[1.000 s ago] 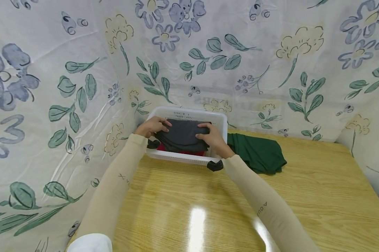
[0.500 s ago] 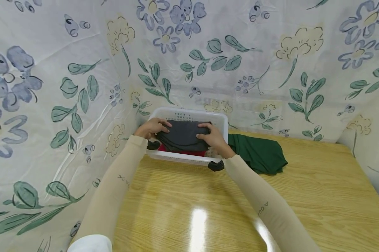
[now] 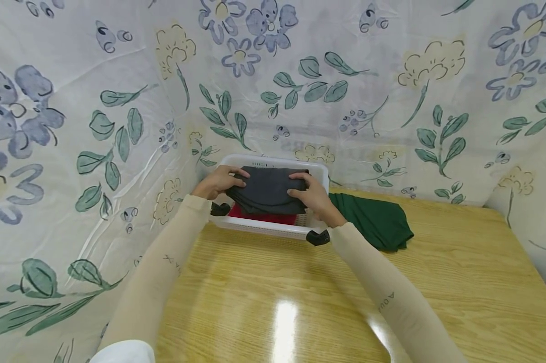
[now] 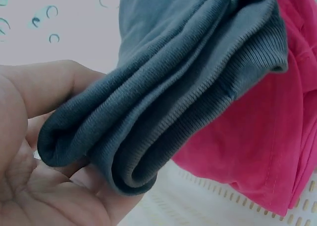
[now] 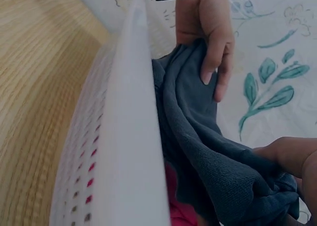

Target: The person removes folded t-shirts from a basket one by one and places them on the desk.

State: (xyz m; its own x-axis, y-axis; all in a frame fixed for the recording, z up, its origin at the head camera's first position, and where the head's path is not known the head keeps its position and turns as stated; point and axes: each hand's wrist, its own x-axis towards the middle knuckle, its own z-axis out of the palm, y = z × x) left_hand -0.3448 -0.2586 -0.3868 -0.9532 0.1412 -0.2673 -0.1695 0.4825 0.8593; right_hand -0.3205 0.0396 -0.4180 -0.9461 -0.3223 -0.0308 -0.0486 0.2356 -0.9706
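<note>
Above the red cloth (image 3: pixel 263 218) and within the outline of the white basket (image 3: pixel 263 228), a dark grey folded garment (image 3: pixel 273 189) is held between two hands. Its one end is gripped by the left hand (image 3: pixel 218 182), with the layered folds taken between fingers and palm, so that the gap of the grip is filled by the thickness of the cloth. Its opposite end is pinched by the right hand (image 3: pixel 315 195), where the fabric is bunched among the fingers in the right wrist view. Whether the garment's underside is touched by the red cloth cannot be told.

Several rounded folds are stacked at the left end, and a fine ribbed knit is shown along their edges in the left wrist view. The red cloth is smooth and matt, marked by a line of stitching, and is laid in the basket. The basket is moulded in pale plastic, with a broad smooth rim and walls pierced by rows of small slots. Just beside it, a dark green cloth (image 3: pixel 376 219), softly creased, is laid on the table (image 3: pixel 236 282), whose wood-grained surface is glossy and streaked with reflected light. Behind, a wrinkled sheet (image 3: pixel 345 131) is printed with blue flowers and green leaves. Both forearms are covered by smooth beige sleeves (image 3: pixel 386 287).
</note>
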